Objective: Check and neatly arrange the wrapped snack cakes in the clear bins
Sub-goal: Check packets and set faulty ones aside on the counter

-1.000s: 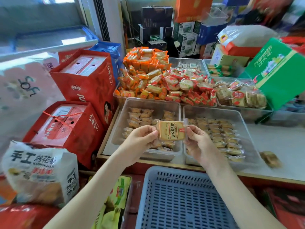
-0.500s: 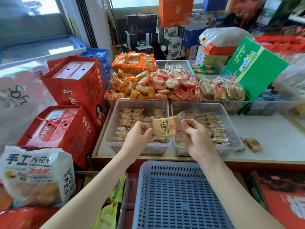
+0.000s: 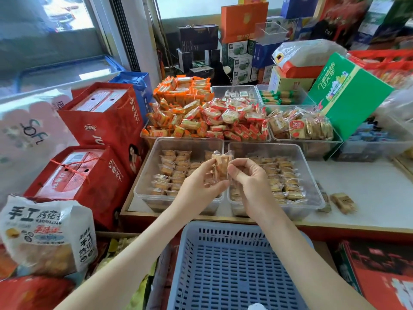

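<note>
I hold one wrapped snack cake [image 3: 221, 165] between both hands above the seam of two clear bins. My left hand [image 3: 199, 186] pinches its left side and my right hand [image 3: 250, 177] pinches its right side; the cake is turned edge-on and tilted. The left clear bin [image 3: 147, 175] holds rows of the same golden cakes in its middle. The right clear bin [image 3: 310, 175] has several rows of them too. Two loose cakes [image 3: 342, 201] lie on the white tabletop just right of that bin.
Behind stand bins heaped with orange and red packets [image 3: 201, 121] and square biscuits [image 3: 299, 126]. A green carton [image 3: 346, 92] leans at the right. Red gift boxes [image 3: 89, 171] crowd the left, with a white snack bag [image 3: 44, 233] below. A blue slatted basket [image 3: 234, 269] sits under my forearms.
The cake faced me flat with its label showing; now it is rotated edge-on between my fingers. My hands have drawn closer together.
</note>
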Available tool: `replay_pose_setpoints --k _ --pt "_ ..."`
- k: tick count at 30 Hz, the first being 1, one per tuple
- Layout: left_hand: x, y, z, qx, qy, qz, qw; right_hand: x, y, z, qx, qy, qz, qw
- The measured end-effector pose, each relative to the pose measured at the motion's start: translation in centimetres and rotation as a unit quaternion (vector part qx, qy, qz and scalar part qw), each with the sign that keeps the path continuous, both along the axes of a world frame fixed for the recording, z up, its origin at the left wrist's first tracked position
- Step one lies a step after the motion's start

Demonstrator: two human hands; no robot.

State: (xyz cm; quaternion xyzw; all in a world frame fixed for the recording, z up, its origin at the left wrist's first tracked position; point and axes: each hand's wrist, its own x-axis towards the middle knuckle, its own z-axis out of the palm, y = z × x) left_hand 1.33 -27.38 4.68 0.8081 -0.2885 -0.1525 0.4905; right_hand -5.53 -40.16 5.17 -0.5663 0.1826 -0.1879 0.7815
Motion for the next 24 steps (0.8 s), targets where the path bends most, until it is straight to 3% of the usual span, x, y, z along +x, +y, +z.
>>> replay_pose_setpoints --k 5,10,13,15,17,18,21,24 --pt "-0.6 -1.0 0.1 -0.013 -0.084 0.026 0.996 0.4 -0.7 0.0 0.041 0.002 -0.005 0.999" --pt "-0.7 -1.3 -0.3 0.017 -0.306 -0.017 0.952 0.6 -1.6 0.1 0.135 0.004 -0.008 0.991" --pt "-0.6 -1.2 -0.7 -0.009 -0.335 -0.002 0.942 0.1 -2.0 0.1 0.109 -0.002 0.011 0.994" --pt "-0.4 -1.3 -1.1 -0.037 -0.269 0.031 0.962 -0.2 -2.4 -0.1 -0.010 0.029 0.006 1.000" --pt "-0.2 -1.4 -0.7 -0.074 -0.145 0.065 0.984 -0.4 -3.1 -0.6 -0.158 0.084 -0.009 0.984" --pt "-0.2 -1.5 -0.4 -0.102 -0.068 0.072 0.990 -0.4 -3.5 -0.8 -0.189 0.102 -0.007 0.977" --pt "-0.3 -2.0 0.3 -0.188 0.125 0.054 0.973 -1.1 -4.2 -1.3 -0.127 0.110 0.044 0.985" --pt "0.0 -2.1 0.5 -0.229 0.231 0.034 0.945 -2.1 -4.6 -1.5 -0.054 0.073 0.054 0.994"
